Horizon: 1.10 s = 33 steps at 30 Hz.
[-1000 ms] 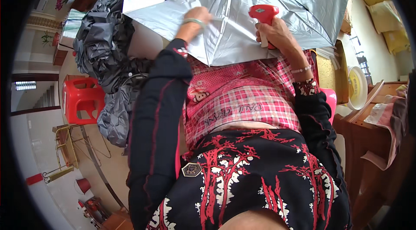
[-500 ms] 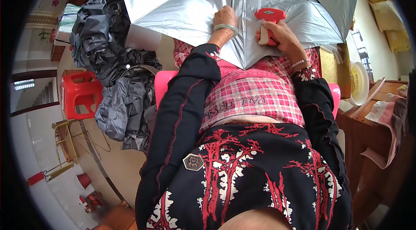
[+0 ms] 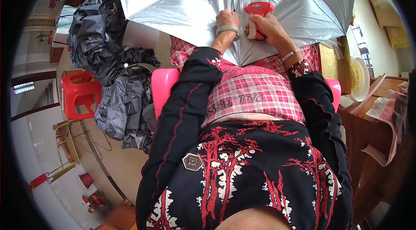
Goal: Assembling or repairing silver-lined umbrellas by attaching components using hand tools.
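A silver-lined umbrella canopy (image 3: 190, 22) with thin dark ribs spreads open over my lap, one corner pointing toward me. My left hand (image 3: 227, 18), with a pale bangle at its wrist, is closed over the rib and seam in the middle of the canopy. What its fingertips pinch is mostly hidden under the hand. Close by on the right, my right hand (image 3: 269, 26) wraps round a red gun-shaped hand tool (image 3: 260, 8) with a whitish trigger. The tool's head is above the silver cloth, and I cannot tell whether it touches it.
Crumpled dark grey cloth (image 3: 119, 104) is heaped at my left, with a red plastic stool (image 3: 80, 93) beyond it. A pink apron (image 3: 255, 93) covers my lap, between pink chair arms (image 3: 164, 86). At right are a white bucket (image 3: 359, 78) and a wooden cabinet (image 3: 368, 130).
My right hand has brought the red tool leftward and slightly up, closer to my left hand. The canopy has shifted a little to the left, and my left hand has moved slightly.
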Each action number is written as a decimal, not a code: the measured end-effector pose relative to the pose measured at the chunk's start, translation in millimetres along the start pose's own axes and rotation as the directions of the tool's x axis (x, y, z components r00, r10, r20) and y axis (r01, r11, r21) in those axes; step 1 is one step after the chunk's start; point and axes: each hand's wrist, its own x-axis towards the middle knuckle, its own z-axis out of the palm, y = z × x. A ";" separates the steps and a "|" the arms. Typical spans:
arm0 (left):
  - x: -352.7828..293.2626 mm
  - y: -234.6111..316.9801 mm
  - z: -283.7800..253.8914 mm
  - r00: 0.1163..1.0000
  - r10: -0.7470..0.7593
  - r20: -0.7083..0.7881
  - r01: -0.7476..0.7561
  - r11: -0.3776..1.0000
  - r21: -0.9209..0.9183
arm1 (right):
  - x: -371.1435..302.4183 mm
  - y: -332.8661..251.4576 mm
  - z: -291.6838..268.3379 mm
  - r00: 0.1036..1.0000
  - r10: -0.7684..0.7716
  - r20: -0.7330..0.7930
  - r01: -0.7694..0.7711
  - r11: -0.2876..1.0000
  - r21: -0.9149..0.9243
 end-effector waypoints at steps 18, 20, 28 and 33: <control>2.8 1.5 -16.6 0.943 -0.209 0.259 0.268 0.939 -0.218 | -0.8 2.8 6.0 0.986 0.116 0.119 -0.140 0.967 0.212; 1.9 0.5 -16.0 0.936 -0.184 0.300 0.279 0.907 -0.315 | -8.4 -5.8 1.5 0.975 0.141 0.170 -0.182 0.949 0.258; 7.0 -7.0 -10.6 0.933 -0.084 0.350 0.227 0.892 -0.391 | 0.9 -2.3 -15.4 0.939 0.122 0.323 -0.210 0.944 0.253; 2.9 -6.0 -14.9 0.926 -0.064 0.371 0.247 0.846 -0.472 | -5.9 -6.6 -10.1 0.947 0.145 0.287 -0.209 0.956 0.207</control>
